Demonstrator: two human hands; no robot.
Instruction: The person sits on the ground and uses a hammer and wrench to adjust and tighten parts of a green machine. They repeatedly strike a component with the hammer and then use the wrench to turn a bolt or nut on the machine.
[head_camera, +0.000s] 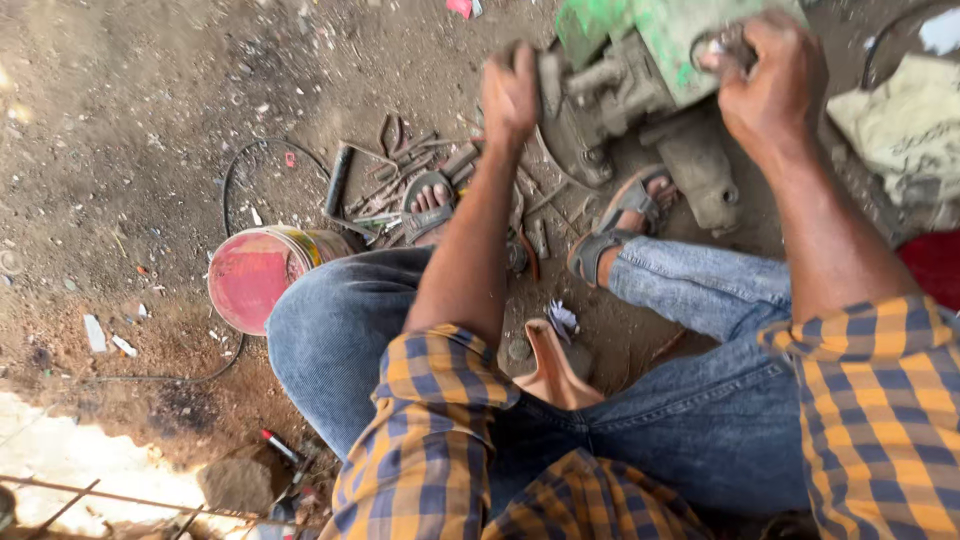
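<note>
Green-painted machine unit (640, 70) at 12 o'clock on dirt. Left hand (508, 95) clenched on its grey flange, right hand (765, 75) gripping top fitting. Risk: heavy casting tips onto sandalled foot (620, 225) at 6 o'clock of it; greasy grip likely slips.
</note>
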